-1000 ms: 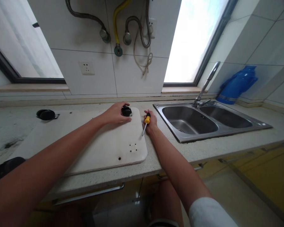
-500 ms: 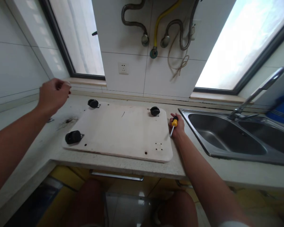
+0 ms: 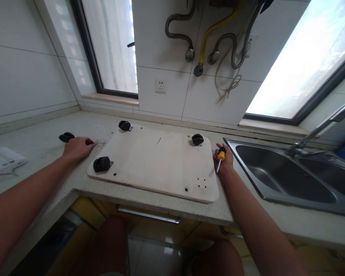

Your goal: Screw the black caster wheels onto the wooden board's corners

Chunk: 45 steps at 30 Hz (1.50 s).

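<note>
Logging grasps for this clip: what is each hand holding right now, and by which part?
The right hand holds a screwdriver by its yellow-and-black handle. The left hand lies on the countertop near a loose caster, holding nothing visible.

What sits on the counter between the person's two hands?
Between the left hand and the right hand, which grips a yellow-handled screwdriver, lies a pale wooden board bearing three black caster wheels, seen in the head view.

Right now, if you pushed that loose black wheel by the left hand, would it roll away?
Probably. The small loose black caster wheel lies free on the speckled stone countertop, so a nudge might send it rolling or wobbling. It looks light, and hard rather than fragile.
</note>
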Each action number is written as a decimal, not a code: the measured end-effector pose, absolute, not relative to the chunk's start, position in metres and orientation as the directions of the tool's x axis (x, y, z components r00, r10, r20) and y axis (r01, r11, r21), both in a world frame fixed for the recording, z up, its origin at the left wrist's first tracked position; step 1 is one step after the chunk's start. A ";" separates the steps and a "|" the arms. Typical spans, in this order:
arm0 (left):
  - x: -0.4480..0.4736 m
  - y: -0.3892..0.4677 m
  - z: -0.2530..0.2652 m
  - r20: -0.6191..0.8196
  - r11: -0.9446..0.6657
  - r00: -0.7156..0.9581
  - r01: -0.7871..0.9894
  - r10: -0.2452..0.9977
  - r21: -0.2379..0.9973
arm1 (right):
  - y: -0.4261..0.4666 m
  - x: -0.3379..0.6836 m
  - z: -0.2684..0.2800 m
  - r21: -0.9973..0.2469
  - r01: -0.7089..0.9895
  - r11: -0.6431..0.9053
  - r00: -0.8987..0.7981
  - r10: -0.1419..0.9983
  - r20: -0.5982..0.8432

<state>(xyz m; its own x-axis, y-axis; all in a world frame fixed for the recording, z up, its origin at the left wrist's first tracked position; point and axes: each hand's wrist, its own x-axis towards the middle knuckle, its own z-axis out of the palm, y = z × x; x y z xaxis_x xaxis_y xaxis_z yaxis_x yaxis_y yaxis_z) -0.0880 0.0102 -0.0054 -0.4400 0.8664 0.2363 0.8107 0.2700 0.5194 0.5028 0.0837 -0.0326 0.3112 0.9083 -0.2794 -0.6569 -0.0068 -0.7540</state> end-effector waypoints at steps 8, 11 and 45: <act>-0.086 0.009 -0.003 0.266 0.342 -0.494 0.820 0.828 0.458 | 0.082 0.502 -0.031 -0.754 -0.657 -0.004 0.311 0.910 -0.275; -0.083 0.005 0.006 0.275 0.348 -0.531 0.788 0.801 0.508 | 0.081 0.500 -0.029 -0.753 -0.657 -0.010 0.306 0.911 -0.278; 0.257 0.092 -0.001 0.547 -0.552 -0.083 -0.164 0.833 0.817 | 0.071 0.490 -0.012 -0.671 -0.655 0.347 0.415 0.907 0.064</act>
<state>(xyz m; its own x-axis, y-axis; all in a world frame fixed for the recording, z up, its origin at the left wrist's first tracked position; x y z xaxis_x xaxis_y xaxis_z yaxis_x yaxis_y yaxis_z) 0.2571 0.0919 -0.0010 -0.0830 0.8332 0.5467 -0.1640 -0.5525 0.8172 0.4896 0.0707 -0.0122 0.4153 0.9074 0.0639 -0.6548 0.3470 -0.6714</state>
